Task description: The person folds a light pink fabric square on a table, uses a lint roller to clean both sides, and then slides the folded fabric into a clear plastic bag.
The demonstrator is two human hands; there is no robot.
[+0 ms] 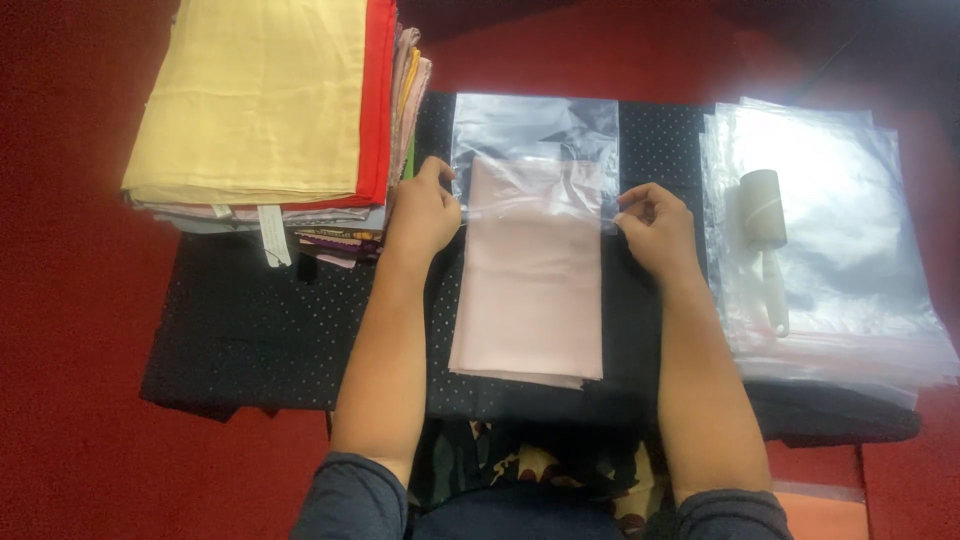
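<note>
The left hand (422, 212) pinches the left edge of a clear plastic bag (535, 150), and the right hand (655, 228) pinches its right edge. The bag's open end overlaps the far end of a folded pale pink cloth (530, 300) lying on a black dotted cloth (240, 320). Far left sits a stack of folded fabrics (270, 100); at right, a white lint roller (765, 230) rests on a pile of clear bags (850, 280).

Clear plastic bag (533, 135) — glossy, crinkled; folded pink cloth (530, 290) — smooth, matt; dotted black fabric mat (250, 320) looks soft.
</note>
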